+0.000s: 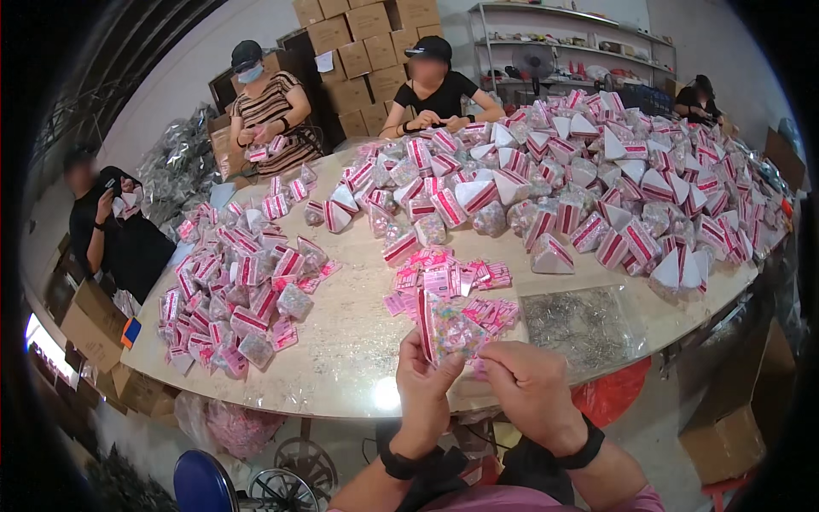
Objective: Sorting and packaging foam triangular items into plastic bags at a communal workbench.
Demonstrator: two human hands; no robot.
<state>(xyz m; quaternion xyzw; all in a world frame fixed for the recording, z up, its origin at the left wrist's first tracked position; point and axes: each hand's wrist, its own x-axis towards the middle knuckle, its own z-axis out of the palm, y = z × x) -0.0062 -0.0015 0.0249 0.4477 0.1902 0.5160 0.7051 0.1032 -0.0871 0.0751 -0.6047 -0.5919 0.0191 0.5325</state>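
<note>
Around one pale table [350, 341] are four co-workers [439, 92], while two hands [424, 392] grasp one clear packet [455, 328].

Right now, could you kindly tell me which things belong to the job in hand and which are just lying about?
Apparently in use:
clear triangular packet, held in the left hand, right hand at its edge
pink cards
loose metal pins
heaped filled packets

Apparently lying about:
electric fan
blue seat
stacked cardboard boxes

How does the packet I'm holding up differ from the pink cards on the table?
The packet is held up; the pink cards lie spread on the table. The packet looks clear and bulging, with multicoloured contents; the pink cards look thin and flat. Both show pink.
</note>
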